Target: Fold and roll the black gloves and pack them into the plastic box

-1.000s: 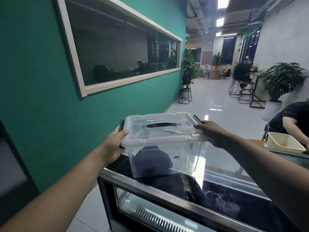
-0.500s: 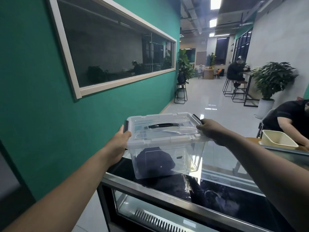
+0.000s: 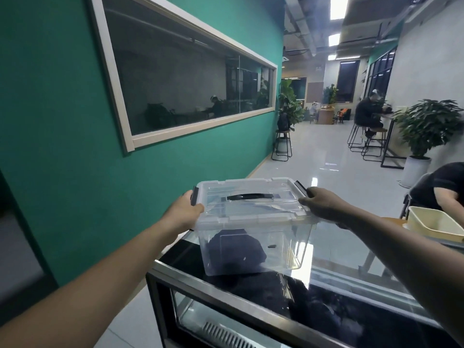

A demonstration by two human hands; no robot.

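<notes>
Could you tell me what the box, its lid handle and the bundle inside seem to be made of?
Plastic box: clear glossy plastic, since its contents show through. Lid handle: black, likely matte plastic. Bundle: dark, soft-looking, probably fabric gloves, though the wall blurs it.

Clear plastic box [image 3: 253, 243] with lid on, black gloves [image 3: 236, 249] inside, on a glossy tabletop [image 3: 351, 267] — left hand [image 3: 184, 213] and right hand [image 3: 324, 203] gripping its ends — teal wall [image 3: 62, 159] alongside

Clear glossy plastic box [image 3: 253, 243] on a glass-topped, metal-framed cabinet [image 3: 226, 295].
</notes>
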